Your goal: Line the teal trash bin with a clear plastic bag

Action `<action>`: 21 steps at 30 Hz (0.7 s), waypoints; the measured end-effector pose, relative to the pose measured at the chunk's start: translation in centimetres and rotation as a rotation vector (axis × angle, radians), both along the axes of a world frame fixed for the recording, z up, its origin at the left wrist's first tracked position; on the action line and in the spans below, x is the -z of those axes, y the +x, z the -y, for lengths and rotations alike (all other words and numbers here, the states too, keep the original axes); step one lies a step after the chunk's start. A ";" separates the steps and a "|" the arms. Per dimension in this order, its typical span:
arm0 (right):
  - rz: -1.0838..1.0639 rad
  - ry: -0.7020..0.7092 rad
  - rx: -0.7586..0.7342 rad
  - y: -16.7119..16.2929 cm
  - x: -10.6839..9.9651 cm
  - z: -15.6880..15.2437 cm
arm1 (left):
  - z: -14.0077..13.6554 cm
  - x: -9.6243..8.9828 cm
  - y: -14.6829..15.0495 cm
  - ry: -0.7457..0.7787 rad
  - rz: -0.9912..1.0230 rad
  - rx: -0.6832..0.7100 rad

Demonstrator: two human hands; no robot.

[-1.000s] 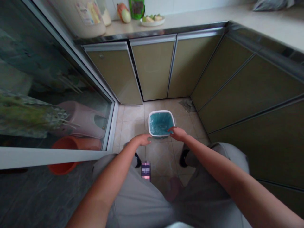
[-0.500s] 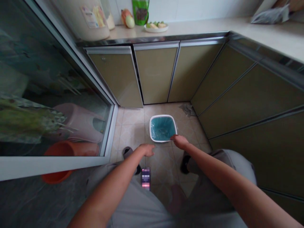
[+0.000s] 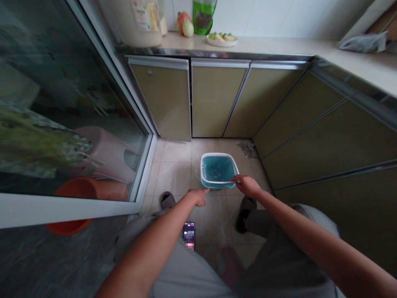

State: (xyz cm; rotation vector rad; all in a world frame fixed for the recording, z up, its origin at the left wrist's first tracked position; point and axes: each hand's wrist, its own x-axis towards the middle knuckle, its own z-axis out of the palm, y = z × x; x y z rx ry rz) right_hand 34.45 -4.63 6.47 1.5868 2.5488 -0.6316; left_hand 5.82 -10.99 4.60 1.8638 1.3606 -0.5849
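On the tiled floor stands a teal trash bin (image 3: 218, 169) with a white rim and a clear plastic liner inside. Its rim is gripped at the near right corner by my right hand (image 3: 247, 185), fingers closed over the edge. My left hand (image 3: 198, 197) is just in front of the bin's near side, its index finger stretched toward the wall of the bin and the other fingers partly bent. It holds nothing that I can see; whether the fingertip touches the bin, I cannot tell.
Cabinets (image 3: 218, 97) line the back and right under a counter holding a plate of fruit (image 3: 221, 39) and a large container (image 3: 139, 25). At left is a glass sliding door (image 3: 145, 165). A phone-like screen (image 3: 189, 236) shows below my left hand; a grey rag (image 3: 247, 149) lies in the corner.
The whole view has shifted, so most things sit farther right. More of the bin's near outer wall shows below its rim. My right hand keeps its hold; my left fingertip is nearer the bin.
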 end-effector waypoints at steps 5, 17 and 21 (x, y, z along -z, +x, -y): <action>-0.067 0.074 0.094 -0.1 -3.5 -1.8 | -0.4 -0.4 -0.1 -0.036 -0.028 -0.023; -0.309 0.261 0.189 -1.6 -7.7 -10.7 | -0.6 -0.7 -0.8 -0.049 -0.066 -0.091; -0.372 0.273 0.334 -2.5 -7.7 -13.8 | -0.8 -0.6 -0.8 -0.048 -0.069 -0.106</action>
